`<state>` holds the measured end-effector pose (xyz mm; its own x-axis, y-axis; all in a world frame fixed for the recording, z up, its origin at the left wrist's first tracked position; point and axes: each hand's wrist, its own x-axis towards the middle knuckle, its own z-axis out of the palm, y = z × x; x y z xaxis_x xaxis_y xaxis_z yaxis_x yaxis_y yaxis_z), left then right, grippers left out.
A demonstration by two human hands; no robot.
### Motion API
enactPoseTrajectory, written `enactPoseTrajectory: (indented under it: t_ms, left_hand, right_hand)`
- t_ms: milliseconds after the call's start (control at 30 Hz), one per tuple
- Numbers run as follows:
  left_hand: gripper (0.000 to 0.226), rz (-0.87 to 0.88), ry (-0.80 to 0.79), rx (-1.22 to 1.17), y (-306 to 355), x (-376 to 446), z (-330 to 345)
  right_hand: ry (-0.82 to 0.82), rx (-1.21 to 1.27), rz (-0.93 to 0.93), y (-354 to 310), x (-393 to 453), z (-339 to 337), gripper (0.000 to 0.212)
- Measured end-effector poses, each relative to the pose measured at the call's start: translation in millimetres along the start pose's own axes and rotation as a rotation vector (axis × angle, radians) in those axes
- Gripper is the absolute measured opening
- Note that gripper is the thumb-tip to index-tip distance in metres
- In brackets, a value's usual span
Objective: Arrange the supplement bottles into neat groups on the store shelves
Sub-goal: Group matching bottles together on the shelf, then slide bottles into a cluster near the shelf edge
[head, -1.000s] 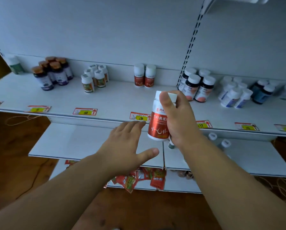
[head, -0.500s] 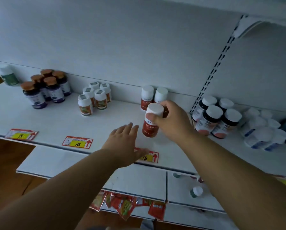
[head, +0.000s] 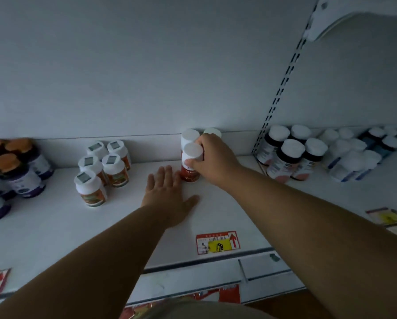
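My right hand (head: 212, 161) grips a red-labelled bottle with a white cap (head: 191, 165), which stands on the white shelf (head: 54, 217) right in front of two like bottles (head: 189, 135) at the back wall. The right one of that pair is partly hidden by my fingers. My left hand (head: 168, 195) lies flat and open on the shelf just left of the held bottle, fingertips close to its base.
Orange-labelled white bottles (head: 100, 169) stand in a cluster to the left, brown-capped purple bottles (head: 13, 171) further left. Dark bottles with white caps (head: 289, 155) and pale bottles (head: 351, 155) fill the right bay past the slotted upright (head: 278, 97). A price tag (head: 218, 242) sits at the shelf edge.
My right hand carried the red bottle from in front of the shelf edge back to the pair by the wall and set it down. My left hand moved onto the shelf.
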<state>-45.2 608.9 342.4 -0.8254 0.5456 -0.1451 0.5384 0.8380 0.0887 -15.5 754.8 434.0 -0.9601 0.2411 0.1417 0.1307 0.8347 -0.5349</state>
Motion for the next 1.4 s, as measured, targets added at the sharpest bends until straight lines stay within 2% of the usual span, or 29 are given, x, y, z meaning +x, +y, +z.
enactPoseTrajectory:
  t_ms: [333, 433, 567, 700, 900, 1067, 1133, 1400]
  left_hand:
    - [0.095, 0.054, -0.022, 0.01, -7.0, 0.3, -4.0]
    - [0.092, 0.098, 0.0, -0.023, -8.1, -22.7, -8.1]
    - [0.09, 0.14, 0.06, -0.079, -1.8, -72.2, -14.6]
    - [0.085, 0.196, 0.129, -0.105, 28.2, -114.2, -13.7]
    - [0.08, 0.224, 0.259, -0.167, 118.9, -168.4, 7.6]
    - [0.075, 0.326, 0.121, -0.173, 191.3, -216.6, 53.5]
    - [0.074, 0.318, 0.07, -0.179, 209.8, -218.3, 70.3]
    - [0.075, 0.35, -0.075, -0.244, 253.5, -179.3, 133.5]
  right_hand:
    - [0.092, 0.022, 0.143, -15.7, -14.9, 11.0, 0.058]
    - [0.139, 0.021, 0.136, -17.7, -37.1, 10.8, 0.066]
    - [0.175, 0.044, 0.101, -18.9, -69.3, 3.2, 0.06]
    - [0.162, 0.071, 0.023, -8.2, -105.7, -13.0, 0.056]
    - [0.205, 0.15, -0.056, 48.6, -194.1, -54.0, 0.045]
    - [0.097, 0.208, 0.009, 122.1, -285.7, -70.1, 0.035]
    - [0.06, 0.198, 0.064, 143.6, -307.5, -65.3, 0.033]
    - [-0.045, 0.246, 0.316, 217.0, -333.5, -36.3, 0.033]
